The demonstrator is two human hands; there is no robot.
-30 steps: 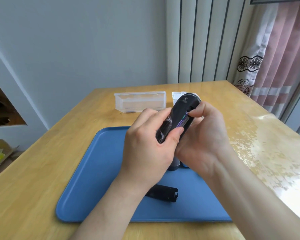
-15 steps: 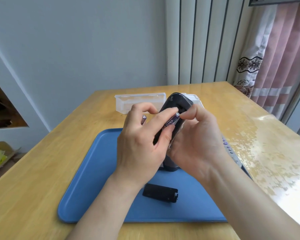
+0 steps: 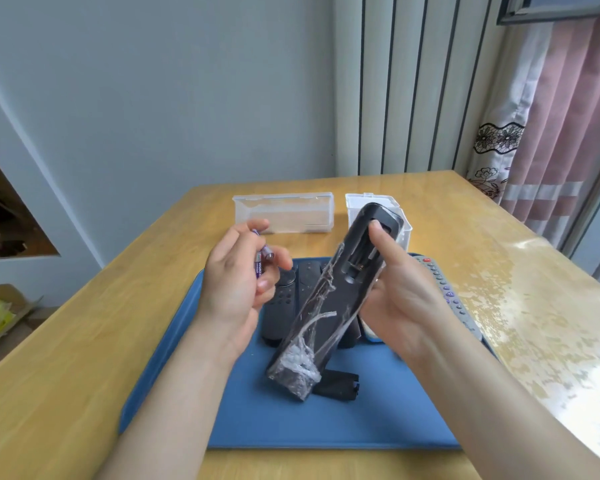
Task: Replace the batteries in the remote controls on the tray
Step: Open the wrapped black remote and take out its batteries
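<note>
My right hand (image 3: pixel 399 292) grips a black remote (image 3: pixel 329 306) wrapped in clear film, tilted above the blue tray (image 3: pixel 194 393), its back up and its battery bay open and empty. My left hand (image 3: pixel 236 282) is apart from it on the left and holds purple batteries (image 3: pixel 261 263) in its curled fingers. The remote's black battery cover (image 3: pixel 338 386) lies on the tray under the remote's lower end. Two more black remotes (image 3: pixel 284 299) lie on the tray behind my hands. A grey remote (image 3: pixel 447 292) with coloured buttons lies along the tray's right edge.
A clear plastic box (image 3: pixel 284 213) and a white open box (image 3: pixel 371 202) stand on the wooden table (image 3: pixel 66 341) beyond the tray. A wall and a curtain close off the far side. A cardboard box sits on the floor at the left.
My left hand has drawn away to the left with the purple batteries taken out of the remote. The remote's bay is now empty, and the remotes on the tray have come into view.
</note>
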